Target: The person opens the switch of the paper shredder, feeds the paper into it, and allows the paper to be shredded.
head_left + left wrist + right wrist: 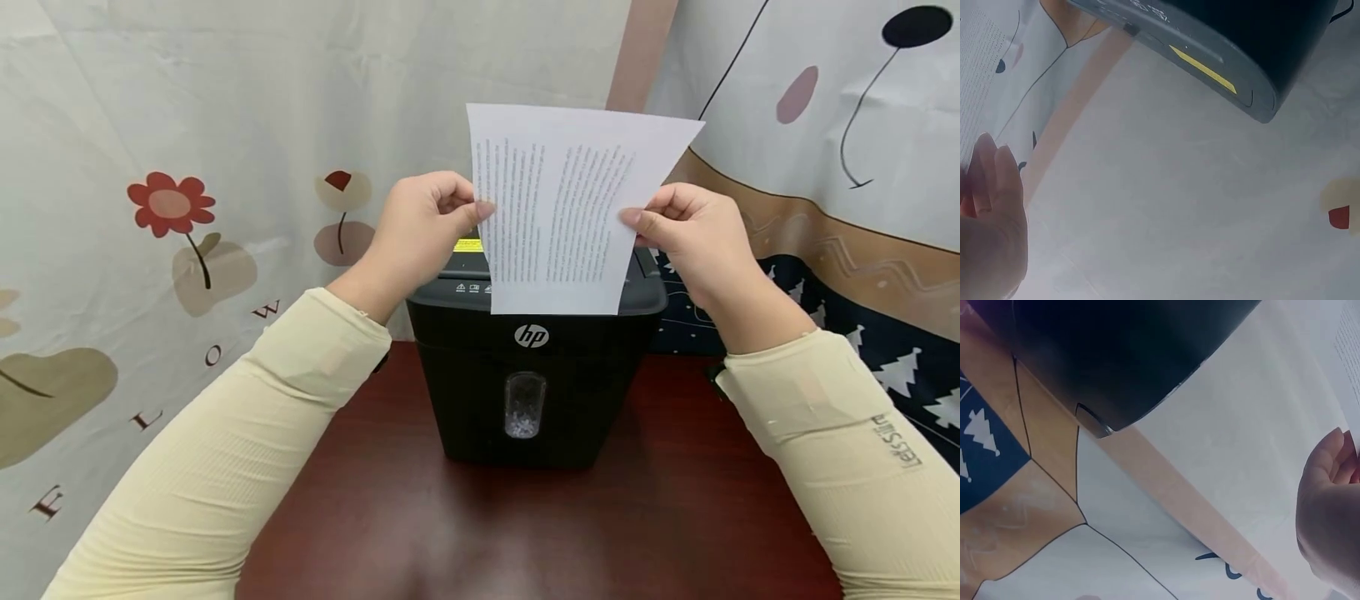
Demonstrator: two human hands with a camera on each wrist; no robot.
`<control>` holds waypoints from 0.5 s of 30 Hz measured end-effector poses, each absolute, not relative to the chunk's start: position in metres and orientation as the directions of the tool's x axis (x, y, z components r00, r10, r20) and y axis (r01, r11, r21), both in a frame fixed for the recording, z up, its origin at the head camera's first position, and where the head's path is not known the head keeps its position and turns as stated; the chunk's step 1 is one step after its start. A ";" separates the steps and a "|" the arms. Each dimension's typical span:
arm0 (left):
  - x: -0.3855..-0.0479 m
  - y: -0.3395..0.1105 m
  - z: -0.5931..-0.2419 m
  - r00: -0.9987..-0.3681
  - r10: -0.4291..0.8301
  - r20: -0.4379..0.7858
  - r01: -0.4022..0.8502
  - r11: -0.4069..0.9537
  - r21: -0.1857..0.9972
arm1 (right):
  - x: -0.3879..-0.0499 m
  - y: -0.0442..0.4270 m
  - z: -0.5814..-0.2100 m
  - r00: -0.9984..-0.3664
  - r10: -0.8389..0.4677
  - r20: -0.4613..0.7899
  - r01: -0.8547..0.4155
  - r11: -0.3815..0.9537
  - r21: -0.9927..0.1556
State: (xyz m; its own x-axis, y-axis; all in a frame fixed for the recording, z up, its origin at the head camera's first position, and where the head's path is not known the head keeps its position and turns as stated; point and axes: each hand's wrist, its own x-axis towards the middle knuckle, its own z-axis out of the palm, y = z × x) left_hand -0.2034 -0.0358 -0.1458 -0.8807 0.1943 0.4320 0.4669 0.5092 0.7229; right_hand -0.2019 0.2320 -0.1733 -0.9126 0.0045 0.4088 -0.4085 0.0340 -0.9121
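Between both hands a white sheet of printed paper (pixel 555 208) is held up in front of and above a black HP paper shredder (pixel 480 375). Its left edge is pinched between thumb and fingers of my left hand (pixel 431 217). My right hand (pixel 693 229) pinches the right edge at about the same height. The sheet's lower edge overlaps the shredder's top in the head view, hiding the feed slot. In the left wrist view, the left hand (pixel 994 219) is at the paper's edge; the right wrist view shows the right hand (pixel 1332 506) likewise.
The shredder stands on a dark red table (pixel 465 533). Its small front window (pixel 524 406) shows white shreds inside. A patterned curtain (pixel 247 100) hangs behind and to the left; dark blue fabric with white trees (pixel 900 367) is at the right.
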 end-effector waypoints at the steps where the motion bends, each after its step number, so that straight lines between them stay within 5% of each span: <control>1: -0.204 -0.036 -0.145 -0.880 0.191 0.434 0.466 0.515 0.719 | -0.203 0.232 -0.173 -0.912 0.013 0.409 -0.408 0.034 -0.912; 15: -0.221 -0.036 -0.139 -0.858 0.161 0.489 0.494 0.523 0.695 | -0.223 0.224 -0.166 -0.874 -0.001 0.485 -0.484 0.084 -0.871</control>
